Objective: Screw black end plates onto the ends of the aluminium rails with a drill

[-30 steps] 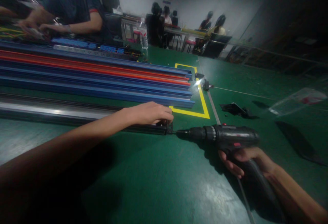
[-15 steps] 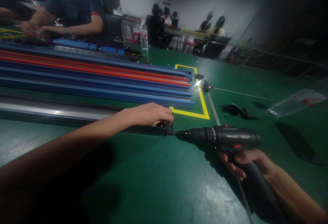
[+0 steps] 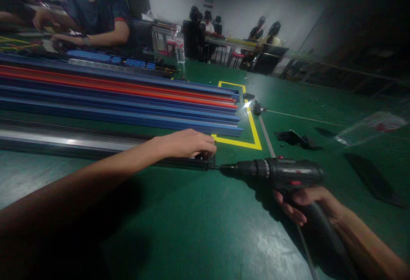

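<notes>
A black cordless drill lies level in my right hand, whose fingers wrap round its handle. Its bit points left and meets the end of a long dark metal profile lying on the green table. Over that end my left hand bends its fingers down, closed on a small black end piece. The fingertips partly hide this piece, and the exact contact of bit and screw is too small to make out.
Several blue profiles and an orange one lie behind, ending within a yellow tape outline. A clear bottle lies at right; another bottle stands farther back. Small black parts lie beyond the drill. A person sits across.
My hands, the drill and the profile stay almost in place. Across the table, the co-worker's hands have moved apart, one now over a dark object.
</notes>
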`<act>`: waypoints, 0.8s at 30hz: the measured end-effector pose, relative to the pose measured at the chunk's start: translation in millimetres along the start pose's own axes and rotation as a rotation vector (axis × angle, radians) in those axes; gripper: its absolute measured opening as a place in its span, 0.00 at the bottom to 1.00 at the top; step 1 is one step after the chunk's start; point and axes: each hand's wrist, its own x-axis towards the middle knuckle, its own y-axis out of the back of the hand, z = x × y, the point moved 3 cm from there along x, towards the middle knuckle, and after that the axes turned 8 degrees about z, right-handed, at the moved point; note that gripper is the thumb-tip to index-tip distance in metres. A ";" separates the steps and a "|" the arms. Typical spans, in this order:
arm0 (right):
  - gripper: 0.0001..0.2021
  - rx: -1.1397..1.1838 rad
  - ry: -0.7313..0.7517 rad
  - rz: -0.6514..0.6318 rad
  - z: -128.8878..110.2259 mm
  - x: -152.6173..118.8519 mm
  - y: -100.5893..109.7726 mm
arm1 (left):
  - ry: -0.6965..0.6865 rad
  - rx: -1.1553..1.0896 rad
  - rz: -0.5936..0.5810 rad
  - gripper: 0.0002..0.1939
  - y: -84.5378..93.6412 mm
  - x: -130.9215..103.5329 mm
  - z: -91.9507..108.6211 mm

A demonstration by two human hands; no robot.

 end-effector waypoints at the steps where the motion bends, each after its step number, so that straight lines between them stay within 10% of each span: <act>1: 0.16 0.000 0.000 0.000 0.0 -0.1 0.4 | -0.001 -0.005 0.005 0.13 0.1 -0.1 0.0; 24: 0.15 0.048 -0.017 -0.017 0.7 -1.6 -0.1 | 0.021 0.030 -0.038 0.12 -1.1 0.3 -0.5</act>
